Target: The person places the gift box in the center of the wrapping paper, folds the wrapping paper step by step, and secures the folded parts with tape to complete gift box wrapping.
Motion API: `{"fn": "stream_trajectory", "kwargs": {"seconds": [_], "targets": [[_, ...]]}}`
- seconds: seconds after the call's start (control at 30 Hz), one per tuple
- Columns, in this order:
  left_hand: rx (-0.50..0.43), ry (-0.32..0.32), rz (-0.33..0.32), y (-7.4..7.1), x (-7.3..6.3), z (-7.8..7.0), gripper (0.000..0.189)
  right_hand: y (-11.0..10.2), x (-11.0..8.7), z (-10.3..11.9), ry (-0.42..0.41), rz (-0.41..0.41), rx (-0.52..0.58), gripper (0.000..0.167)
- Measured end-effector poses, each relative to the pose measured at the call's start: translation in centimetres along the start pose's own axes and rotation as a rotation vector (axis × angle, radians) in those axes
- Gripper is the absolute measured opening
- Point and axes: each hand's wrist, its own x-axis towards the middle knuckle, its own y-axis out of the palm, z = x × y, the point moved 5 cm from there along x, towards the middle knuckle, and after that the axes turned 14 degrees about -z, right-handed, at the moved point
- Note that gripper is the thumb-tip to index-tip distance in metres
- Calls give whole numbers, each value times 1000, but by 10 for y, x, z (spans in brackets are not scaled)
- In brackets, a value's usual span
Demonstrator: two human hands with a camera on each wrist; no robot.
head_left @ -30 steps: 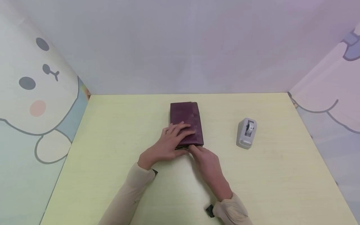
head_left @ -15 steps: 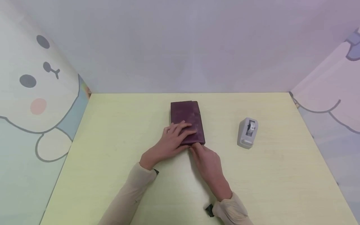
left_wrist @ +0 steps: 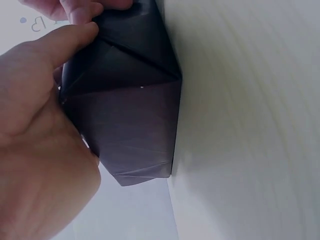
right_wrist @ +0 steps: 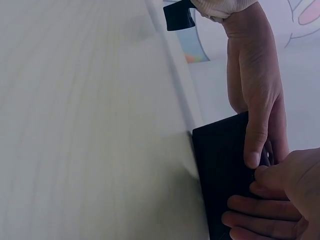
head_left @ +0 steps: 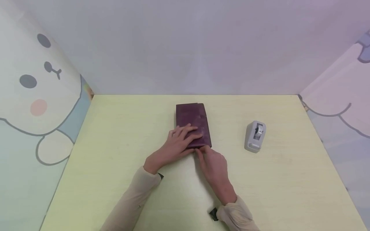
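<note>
Left of the tape dispenser [head_left: 255, 137] lies the purple wrapped package [head_left: 189, 114]; the left hand [head_left: 174, 147], fingers spread, rests on its top; the right hand [head_left: 213, 163] meets its folded end [left_wrist: 132, 67], whether pinching I cannot tell. Should the left hand slacken, the folds could spring open.

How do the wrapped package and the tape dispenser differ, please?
The wrapped package is dark purple; the tape dispenser is gray. The package is larger than the dispenser. The left hand and right hand touch the package, not the dispenser. Both rest on the table.
</note>
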Motion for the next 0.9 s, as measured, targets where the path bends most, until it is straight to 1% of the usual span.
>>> {"fn": "stream_trajectory", "kwargs": {"seconds": [0.07, 0.13, 0.27, 0.3, 0.4, 0.5, 0.6, 0.7, 0.77, 0.9], "targets": [[-5, 4, -2, 0, 1, -1, 54, -2, 0, -1, -20, -30, -4, 20], [-5, 6, -1, 0, 1, -2, 54, -4, 1, -3, -57, -80, -14, 23], [0, -4, 5, -1, 2, -3, 53, -9, 2, -9, -166, -200, -43, 34], [2, -5, 7, -1, 2, -3, 53, -10, 2, -11, -189, -220, -49, 37], [-1, -6, 15, -1, 3, -4, 54, -12, 2, -16, -238, -264, -75, 40], [-7, -2, 27, -1, 3, -5, 56, -15, 3, -21, -247, -284, -103, 41], [-9, 1, 33, -2, 4, -5, 59, -17, 4, -27, -224, -283, -108, 38], [-19, -11, 30, -3, 3, -4, 63, -17, 4, -32, -190, -254, -92, 33], [-29, -24, 31, -3, 2, -3, 65, -16, 4, -34, -161, -215, -80, 34], [-36, -41, 14, -2, 1, -2, 62, -11, 3, -33, -96, -109, -75, 44]]}}
